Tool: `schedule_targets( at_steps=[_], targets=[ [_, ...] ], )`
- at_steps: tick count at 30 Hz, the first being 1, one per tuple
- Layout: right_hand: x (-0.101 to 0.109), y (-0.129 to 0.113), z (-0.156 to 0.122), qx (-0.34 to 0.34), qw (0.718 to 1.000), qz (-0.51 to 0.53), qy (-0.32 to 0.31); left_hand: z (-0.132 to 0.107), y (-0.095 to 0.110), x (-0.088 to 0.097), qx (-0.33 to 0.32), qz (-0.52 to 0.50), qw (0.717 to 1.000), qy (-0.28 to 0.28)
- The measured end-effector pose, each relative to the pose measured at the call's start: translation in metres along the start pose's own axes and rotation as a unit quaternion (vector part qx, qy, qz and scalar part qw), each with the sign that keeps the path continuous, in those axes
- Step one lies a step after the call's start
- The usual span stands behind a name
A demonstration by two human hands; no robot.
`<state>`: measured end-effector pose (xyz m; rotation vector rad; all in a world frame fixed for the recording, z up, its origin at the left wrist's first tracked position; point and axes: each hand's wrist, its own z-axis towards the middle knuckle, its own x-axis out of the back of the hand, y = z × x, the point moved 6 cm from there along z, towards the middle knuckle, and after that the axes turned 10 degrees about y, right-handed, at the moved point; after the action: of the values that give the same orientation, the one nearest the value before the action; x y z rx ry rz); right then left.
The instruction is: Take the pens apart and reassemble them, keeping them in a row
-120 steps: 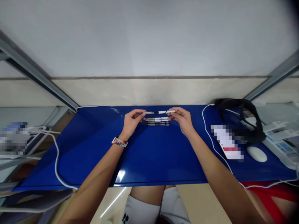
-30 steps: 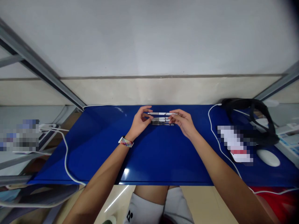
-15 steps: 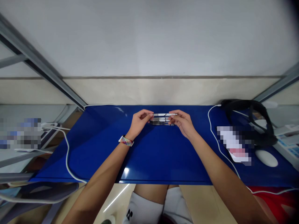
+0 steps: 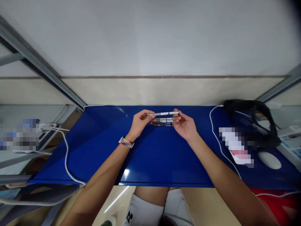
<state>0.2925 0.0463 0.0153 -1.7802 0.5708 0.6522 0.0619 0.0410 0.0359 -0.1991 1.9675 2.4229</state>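
Note:
A white pen (image 4: 166, 113) with a grey grip spans the gap between my two hands, its right end slightly higher. My left hand (image 4: 141, 123) pinches the grey end between thumb and fingers. At the white end, my right hand (image 4: 185, 125) closes its thumb and fingertips on the pen. Just nearer to me, a second white pen (image 4: 166, 120) and a dark pen (image 4: 162, 124) lie side by side, roughly parallel to the held one. My fingers partly cover the ends of these pens.
The blue tabletop (image 4: 150, 157) runs back to a pale wall. On the right are a black headset (image 4: 254, 125), a white computer mouse (image 4: 269, 160) and a blurred-out object. White cables (image 4: 67, 153) cross both sides of the table. Grey metal posts (image 4: 47, 66) stand at either side.
The white pen's right end has risen and the pen now tilts. My right hand has turned and moved slightly right, uncovering more of the pen. My left hand has barely moved.

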Motion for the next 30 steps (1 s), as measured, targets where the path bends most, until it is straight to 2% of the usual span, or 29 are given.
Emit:
schedule_targets(
  at_steps=[3, 10, 17, 20, 23, 30],
  targets=[
    [0.000, 0.000, 0.000, -0.005, 1.000, 0.023, 0.003, -0.001, 0.000, -0.002, 0.003, -0.001, 1.000, -0.001],
    [-0.002, -0.002, -0.003, 0.029, 0.999, -0.045, -0.001, 0.000, 0.000, 0.000, -0.004, -0.028, 0.999, 0.015],
    [-0.002, -0.004, -0.004, 0.037, 0.999, -0.028, 0.013, 0.000, 0.002, -0.001, 0.000, -0.033, 0.999, 0.012],
    [0.000, -0.007, -0.004, 0.048, 0.997, -0.052, 0.026, -0.001, 0.002, -0.002, 0.002, -0.027, 1.000, 0.008],
    [-0.002, -0.010, -0.005, 0.060, 0.995, -0.075, 0.009, -0.001, 0.003, -0.003, -0.001, -0.024, 1.000, 0.008],
    [0.000, -0.007, -0.005, 0.036, 0.999, -0.025, 0.027, -0.002, 0.006, -0.003, 0.001, -0.030, 0.999, 0.010]
  ],
)
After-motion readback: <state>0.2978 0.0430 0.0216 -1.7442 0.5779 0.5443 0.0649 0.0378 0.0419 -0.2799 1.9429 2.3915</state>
